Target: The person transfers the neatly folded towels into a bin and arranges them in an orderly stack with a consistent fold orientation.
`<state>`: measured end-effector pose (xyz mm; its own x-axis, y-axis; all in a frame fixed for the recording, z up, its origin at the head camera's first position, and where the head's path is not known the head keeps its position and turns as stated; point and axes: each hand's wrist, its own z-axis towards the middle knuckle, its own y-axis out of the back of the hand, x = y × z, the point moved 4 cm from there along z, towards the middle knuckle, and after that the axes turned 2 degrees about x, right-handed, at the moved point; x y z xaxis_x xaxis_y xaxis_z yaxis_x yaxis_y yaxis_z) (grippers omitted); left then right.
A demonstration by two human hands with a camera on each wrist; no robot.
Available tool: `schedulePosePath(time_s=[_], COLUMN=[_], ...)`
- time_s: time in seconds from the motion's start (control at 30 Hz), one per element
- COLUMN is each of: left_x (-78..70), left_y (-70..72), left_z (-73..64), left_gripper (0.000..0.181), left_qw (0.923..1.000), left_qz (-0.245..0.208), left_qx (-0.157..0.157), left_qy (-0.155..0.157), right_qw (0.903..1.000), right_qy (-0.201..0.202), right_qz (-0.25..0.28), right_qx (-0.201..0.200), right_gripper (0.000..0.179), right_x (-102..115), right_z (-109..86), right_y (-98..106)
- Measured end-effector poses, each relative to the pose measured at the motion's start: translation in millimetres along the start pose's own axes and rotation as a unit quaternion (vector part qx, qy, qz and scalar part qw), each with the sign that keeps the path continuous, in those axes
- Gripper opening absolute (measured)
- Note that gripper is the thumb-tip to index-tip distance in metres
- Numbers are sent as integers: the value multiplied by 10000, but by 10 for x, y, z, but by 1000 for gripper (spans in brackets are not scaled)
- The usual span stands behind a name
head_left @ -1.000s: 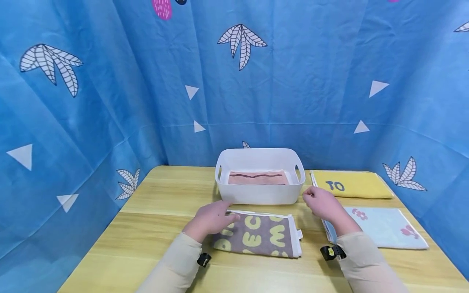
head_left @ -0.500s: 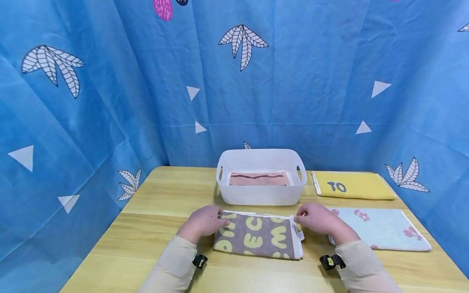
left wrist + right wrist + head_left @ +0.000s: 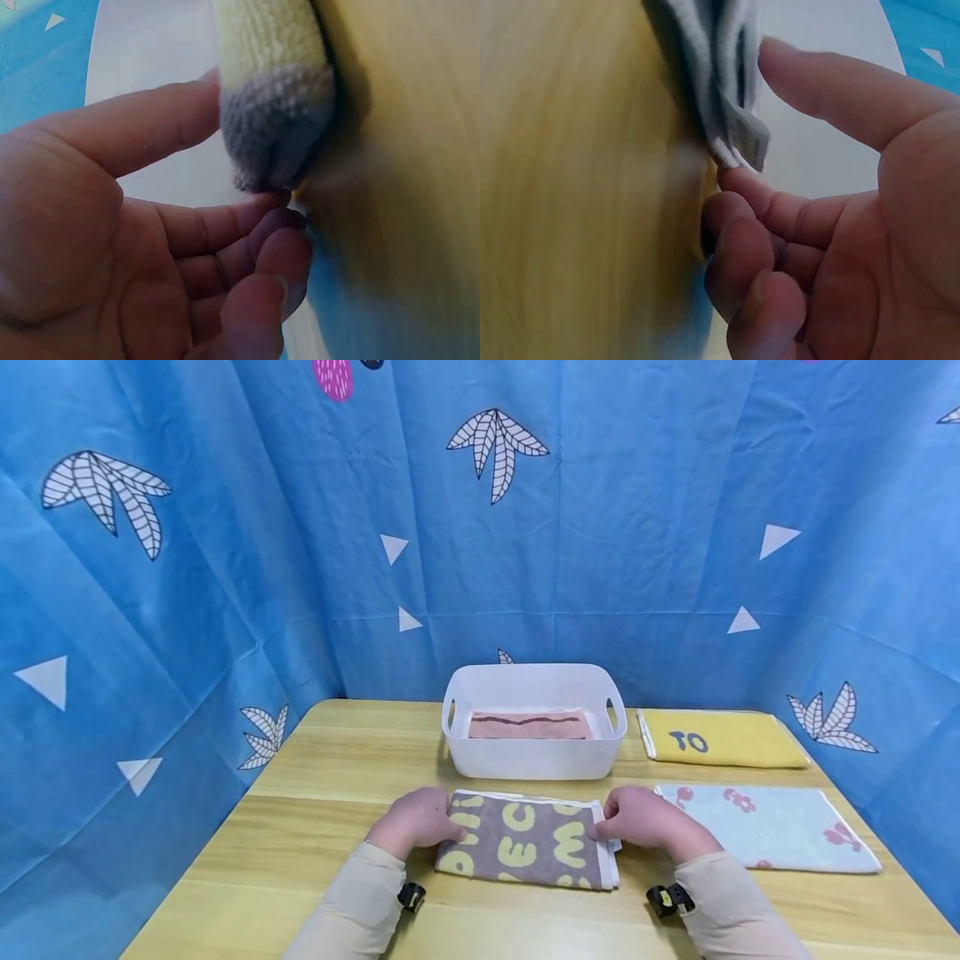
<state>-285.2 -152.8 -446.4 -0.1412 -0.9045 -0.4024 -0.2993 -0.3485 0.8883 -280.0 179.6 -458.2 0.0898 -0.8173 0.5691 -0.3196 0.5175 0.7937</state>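
Observation:
A folded grey-brown towel [image 3: 525, 843] with yellow letters and a white border lies flat on the table, between both hands. At its left end is my left hand [image 3: 420, 818], the thumb on the upper face and the fingertips at the lower edge in the left wrist view, pinching the fold [image 3: 274, 112]. My right hand [image 3: 645, 820] pinches the opposite end likewise; in the right wrist view the thumb touches the layered edge [image 3: 705, 67] and the index fingertip reaches under it, near a small white label [image 3: 748, 137]. Other fingers curl below.
Behind the towel stands a white bin [image 3: 534, 760] with a folded pink cloth [image 3: 528, 727] inside. To the right lie a folded yellow towel [image 3: 738, 739] and a folded pale blue towel with pink flowers [image 3: 795, 835]. Blue curtain [image 3: 637, 527] surrounds the wooden table [image 3: 300, 827].
My right hand has come left and toward me, from beside the bin to the towel's right end. My left hand has shifted slightly left and down along the left end. The towel stays flat.

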Motion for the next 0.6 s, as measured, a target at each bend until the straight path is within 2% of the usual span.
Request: schedulePosePath(time_s=[0.17, 0.37, 0.6], left_x=[-25, -46, -60], left_y=[-18, -29, -30], left_z=[-2, -26, -38], left_gripper=[34, 33, 33], left_qw=[9996, 9980, 9974], left_qz=[283, 621, 672], left_qx=[49, 112, 200], left_qy=[51, -12, -156], right_qw=[9991, 9978, 9953], right_qy=[17, 260, 592], right_qz=[-422, -602, -770], right_qx=[1, 69, 7], right_gripper=[35, 32, 32], right_x=[54, 117, 102], right_z=[-5, -39, -27], right_y=[-42, -57, -54])
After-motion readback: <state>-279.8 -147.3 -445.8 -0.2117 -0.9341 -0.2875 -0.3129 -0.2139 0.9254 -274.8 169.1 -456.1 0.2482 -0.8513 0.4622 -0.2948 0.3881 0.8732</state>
